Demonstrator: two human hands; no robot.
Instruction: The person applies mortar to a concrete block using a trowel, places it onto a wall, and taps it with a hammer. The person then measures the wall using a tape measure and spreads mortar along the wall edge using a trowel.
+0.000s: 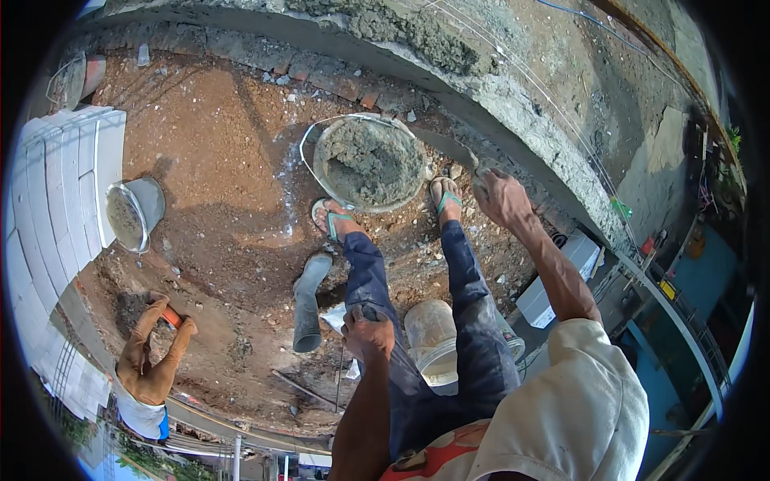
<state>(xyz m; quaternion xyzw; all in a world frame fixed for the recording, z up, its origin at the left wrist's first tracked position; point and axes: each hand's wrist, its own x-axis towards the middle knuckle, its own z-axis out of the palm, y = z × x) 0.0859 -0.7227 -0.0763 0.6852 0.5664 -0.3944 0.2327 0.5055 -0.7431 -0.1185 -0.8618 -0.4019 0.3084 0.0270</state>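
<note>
My right hand [504,196] is closed round the handle of a trowel [449,147]. The trowel's blade points left toward the rim of a bucket of wet grey mortar [370,160], which stands just beyond my feet with a hollow scooped in its mix. The bucket's white handle hangs to its left. My left hand [369,335] is closed at my left knee; a dark grey patch shows by its fingers, and what they hold, if anything, I cannot make out.
A concrete ledge [553,144] with fresh mortar curves along the right. Nearby are a grey rubber boot [310,301], a pale bucket [431,329] between my legs and a smaller mortar bucket [135,215] at left. Another person [146,373] bends over the soil at lower left.
</note>
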